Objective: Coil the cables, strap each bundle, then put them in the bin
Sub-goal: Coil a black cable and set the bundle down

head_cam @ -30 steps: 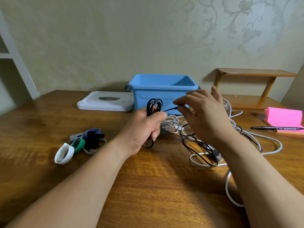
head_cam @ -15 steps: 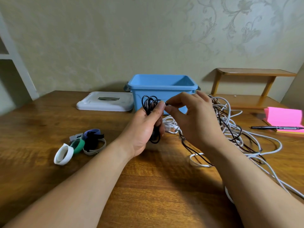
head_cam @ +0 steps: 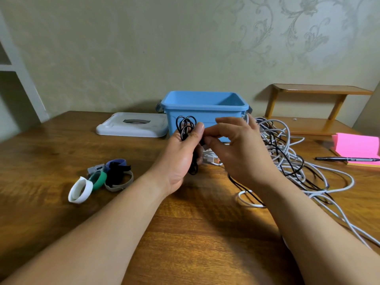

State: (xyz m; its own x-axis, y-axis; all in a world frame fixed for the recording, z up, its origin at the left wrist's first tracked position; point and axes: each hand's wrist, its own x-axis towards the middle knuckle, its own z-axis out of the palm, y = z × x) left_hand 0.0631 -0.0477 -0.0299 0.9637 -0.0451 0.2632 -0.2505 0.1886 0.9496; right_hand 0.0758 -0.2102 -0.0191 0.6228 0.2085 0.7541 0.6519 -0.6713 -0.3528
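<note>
My left hand [head_cam: 181, 159] grips a small coil of thin black cable [head_cam: 186, 125], its loops sticking up above my thumb and hanging below my palm. My right hand [head_cam: 238, 153] pinches the same black cable right beside the left thumb. Behind my hands stands an open blue bin [head_cam: 205, 109]. A tangle of white and black cables [head_cam: 287, 161] lies to the right and trails toward the near edge. Several strap loops [head_cam: 102, 177], white, green, black, blue and grey, lie on the table to the left.
The bin's white lid [head_cam: 131, 125] lies flat left of the bin. At the far right lie pink sticky notes [head_cam: 355, 145] and a black pen [head_cam: 347, 159]. A low wooden shelf [head_cam: 312, 105] stands by the wall. The wooden table [head_cam: 195, 233] runs beneath my forearms.
My right hand moved left, bringing the black cable to the coil held in my left hand. The cable tangle at right got dragged and lifted closer.
</note>
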